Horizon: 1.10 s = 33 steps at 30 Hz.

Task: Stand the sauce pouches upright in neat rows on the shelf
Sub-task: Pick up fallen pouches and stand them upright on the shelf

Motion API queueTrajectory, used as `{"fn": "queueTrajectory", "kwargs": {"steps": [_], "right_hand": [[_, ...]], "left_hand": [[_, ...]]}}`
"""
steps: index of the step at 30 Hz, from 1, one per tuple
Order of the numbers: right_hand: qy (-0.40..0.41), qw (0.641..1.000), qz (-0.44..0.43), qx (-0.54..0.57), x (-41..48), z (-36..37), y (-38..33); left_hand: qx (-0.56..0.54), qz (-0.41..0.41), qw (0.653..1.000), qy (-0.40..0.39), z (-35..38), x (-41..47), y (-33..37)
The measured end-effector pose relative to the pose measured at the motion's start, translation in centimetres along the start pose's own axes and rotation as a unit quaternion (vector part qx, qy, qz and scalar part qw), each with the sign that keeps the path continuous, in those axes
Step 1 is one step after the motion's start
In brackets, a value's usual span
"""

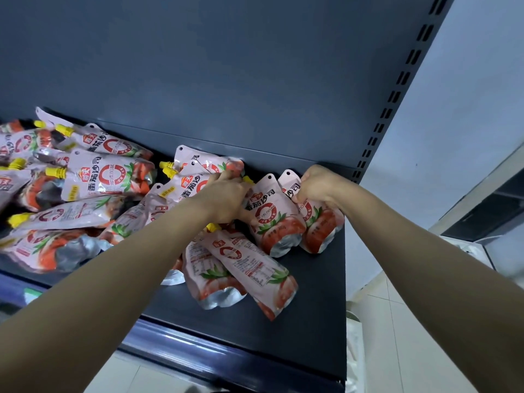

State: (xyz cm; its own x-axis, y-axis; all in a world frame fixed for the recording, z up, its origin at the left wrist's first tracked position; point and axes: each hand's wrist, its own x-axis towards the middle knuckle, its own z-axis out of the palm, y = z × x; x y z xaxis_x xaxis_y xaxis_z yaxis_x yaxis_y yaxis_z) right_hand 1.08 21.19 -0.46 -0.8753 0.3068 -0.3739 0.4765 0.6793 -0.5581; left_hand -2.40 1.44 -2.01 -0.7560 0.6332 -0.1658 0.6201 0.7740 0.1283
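Observation:
Pink tomato-sauce pouches with yellow caps lie on a dark shelf (312,307). Two pouches stand upright at the shelf's right end: one (273,222) in front of my left hand, the other (321,222) under my right hand. My left hand (226,197) grips the left standing pouch at its upper edge. My right hand (319,184) pinches the top of the right standing pouch. Two more pouches (243,268) lie flat below the hands. A jumbled heap of pouches (79,191) covers the shelf's left side.
The shelf's dark back panel (226,66) rises behind the pouches. A slotted upright (397,92) marks the shelf's right end, with a pale wall and tiled floor (402,336) beyond. The shelf's front lip (226,355) runs below my arms.

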Motion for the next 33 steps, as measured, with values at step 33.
{"fn": "queueTrajectory", "kwargs": {"steps": [33], "right_hand": [[0.194,0.935,-0.099,0.28,-2.7,-3.7,-1.1]], "left_hand": [[-0.37,-0.003,0.923,0.106,-6.3,0.1,3.3]]}}
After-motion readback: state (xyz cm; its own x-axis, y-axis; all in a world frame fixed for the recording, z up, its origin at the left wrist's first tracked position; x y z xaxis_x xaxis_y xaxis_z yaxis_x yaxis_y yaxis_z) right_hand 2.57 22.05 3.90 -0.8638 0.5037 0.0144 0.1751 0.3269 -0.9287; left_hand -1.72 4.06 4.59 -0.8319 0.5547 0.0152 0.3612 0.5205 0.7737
